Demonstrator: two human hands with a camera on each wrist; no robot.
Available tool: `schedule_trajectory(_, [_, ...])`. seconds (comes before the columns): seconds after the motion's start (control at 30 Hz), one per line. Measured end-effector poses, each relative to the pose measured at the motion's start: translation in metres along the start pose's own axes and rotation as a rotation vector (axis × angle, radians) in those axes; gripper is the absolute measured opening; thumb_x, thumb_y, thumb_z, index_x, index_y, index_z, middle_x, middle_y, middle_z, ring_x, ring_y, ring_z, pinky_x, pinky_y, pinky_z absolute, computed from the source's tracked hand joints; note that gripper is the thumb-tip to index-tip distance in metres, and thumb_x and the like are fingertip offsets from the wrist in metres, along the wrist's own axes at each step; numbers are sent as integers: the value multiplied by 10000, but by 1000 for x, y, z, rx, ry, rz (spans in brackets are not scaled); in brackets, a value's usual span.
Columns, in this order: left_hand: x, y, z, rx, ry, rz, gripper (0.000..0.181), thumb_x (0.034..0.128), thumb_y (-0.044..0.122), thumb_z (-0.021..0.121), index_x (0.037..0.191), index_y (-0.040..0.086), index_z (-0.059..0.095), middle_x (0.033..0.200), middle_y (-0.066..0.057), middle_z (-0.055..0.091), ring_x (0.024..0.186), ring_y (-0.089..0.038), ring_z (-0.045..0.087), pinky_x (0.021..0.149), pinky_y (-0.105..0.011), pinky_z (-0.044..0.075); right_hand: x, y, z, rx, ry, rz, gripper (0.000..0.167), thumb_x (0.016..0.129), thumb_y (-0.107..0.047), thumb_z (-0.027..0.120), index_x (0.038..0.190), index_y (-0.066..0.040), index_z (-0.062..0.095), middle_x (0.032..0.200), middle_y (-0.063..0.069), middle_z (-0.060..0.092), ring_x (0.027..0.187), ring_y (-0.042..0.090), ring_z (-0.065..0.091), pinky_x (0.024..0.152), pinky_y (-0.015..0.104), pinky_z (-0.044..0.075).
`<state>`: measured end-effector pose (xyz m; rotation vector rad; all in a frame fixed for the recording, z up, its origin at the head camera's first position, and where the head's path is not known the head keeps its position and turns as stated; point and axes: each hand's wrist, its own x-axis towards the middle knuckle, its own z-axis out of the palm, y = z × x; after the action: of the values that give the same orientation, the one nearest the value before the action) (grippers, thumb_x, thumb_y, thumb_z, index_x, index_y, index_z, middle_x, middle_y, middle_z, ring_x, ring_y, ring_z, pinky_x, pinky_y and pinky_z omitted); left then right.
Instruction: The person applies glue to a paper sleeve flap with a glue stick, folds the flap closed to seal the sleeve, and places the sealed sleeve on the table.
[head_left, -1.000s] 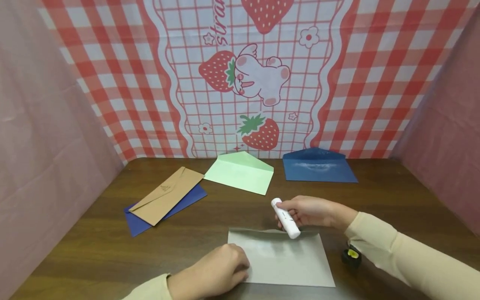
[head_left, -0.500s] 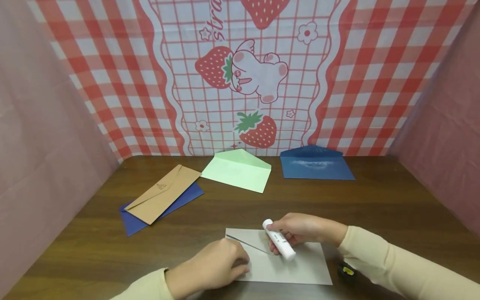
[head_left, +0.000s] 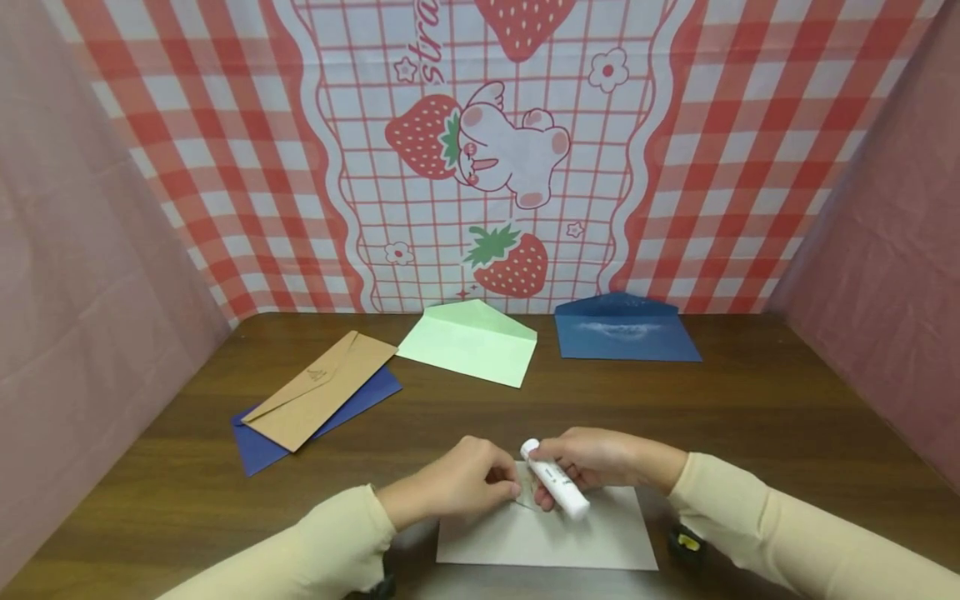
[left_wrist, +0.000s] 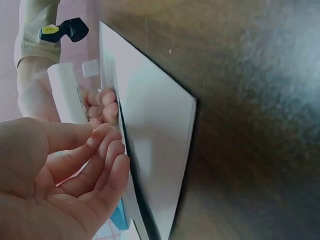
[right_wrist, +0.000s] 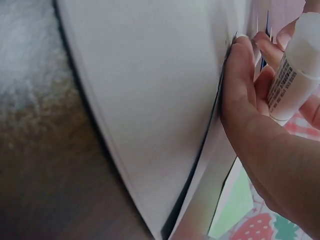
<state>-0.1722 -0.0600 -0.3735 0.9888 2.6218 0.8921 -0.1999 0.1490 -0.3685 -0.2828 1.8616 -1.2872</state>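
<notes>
Table (head_left: 675, 408): hands (head_left: 468, 479) (head_left: 600, 457) closer together now, white stick (head_left: 557, 483) over pale envelope (head_left: 558, 546).

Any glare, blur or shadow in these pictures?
Head view: mostly even light, mint-green envelope fairly sharp; left wrist view: pale glare on the blurred wooden table at right; right wrist view: glare at upper left, dark shadow line along the gray envelope.

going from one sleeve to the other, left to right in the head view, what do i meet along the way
Left sleeve → left hand → white tube → right hand → right sleeve. The pale envelope overlaps several of these, so it is left out.
</notes>
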Motion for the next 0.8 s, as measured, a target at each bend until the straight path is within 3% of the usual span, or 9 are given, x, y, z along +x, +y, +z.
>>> schedule_trajectory(0.17, [5, -5, 0, -45, -26, -63, 115, 879, 107, 660, 781, 85, 715, 672, 54, 635, 601, 34, 466, 556, -121, 413, 0, 2, -2, 25, -20, -6, 397, 974, -275, 441, 1050, 79, 603, 848, 63, 739, 786, 127, 698, 721, 256, 552])
schedule_trajectory(0.47, [11, -15, -1, -70, -48, -87, 92, 864, 123, 689, 795, 78, 730, 706, 11, 670, 626, -4, 477, 566, -144, 396, -3, -3, -4, 37, -70, -21, 373, 994, -198, 458, 1103, 138, 576, 866, 72, 716, 818, 142, 686, 747, 272, 560])
schedule_trajectory(0.8, [6, -16, -4, -88, -43, -158, 109, 855, 122, 700, 766, 67, 729, 669, 8, 658, 595, -37, 468, 536, -153, 375, -4, -13, -9, -209, 70, 73, 305, 964, -198, 550, 1007, 72, 684, 809, 27, 709, 721, 99, 605, 642, 222, 520])
